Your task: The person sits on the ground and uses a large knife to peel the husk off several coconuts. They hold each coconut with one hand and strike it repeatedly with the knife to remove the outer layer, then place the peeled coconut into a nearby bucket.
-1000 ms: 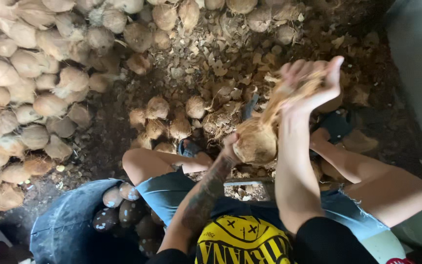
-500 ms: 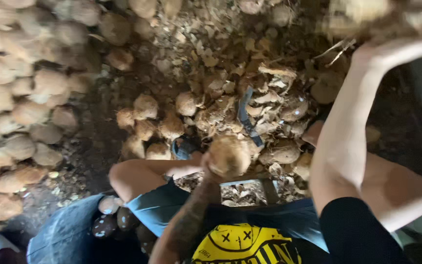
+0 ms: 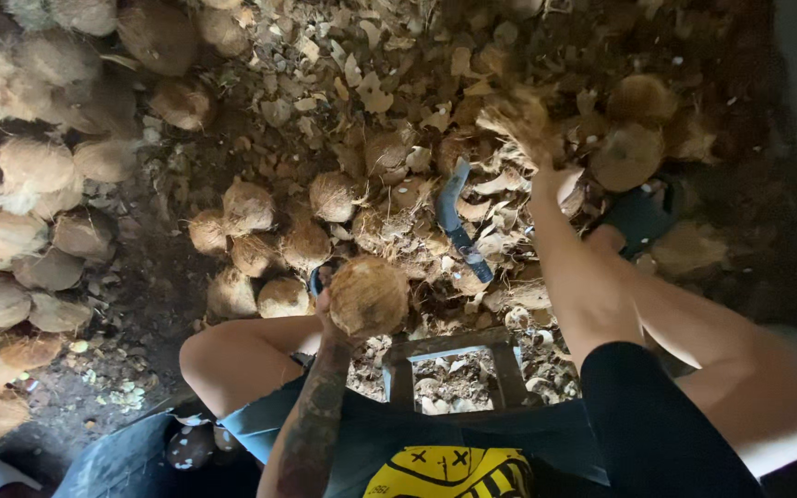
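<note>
My left hand (image 3: 327, 312) grips a round, partly husked coconut (image 3: 367, 295) just above my left knee, most of the fingers hidden behind it. A curved metal blade (image 3: 458, 226) rises from a small metal stand (image 3: 454, 355) between my legs, a little right of the coconut. My right hand (image 3: 557, 189) is stretched forward past the blade, blurred, and closed on a ragged piece of brown husk (image 3: 517, 118) over the husk litter.
A big pile of unhusked coconuts (image 3: 29, 184) fills the left side. Several smaller husked coconuts (image 3: 274, 235) lie ahead of my left knee. Torn husk pieces (image 3: 371, 83) cover the ground ahead. A bucket (image 3: 131, 461) sits at lower left.
My right hand tore husk off the coconut, swung it up to the far right, and has now come down ahead of the blade. My left hand has kept the coconut near the blade.
</note>
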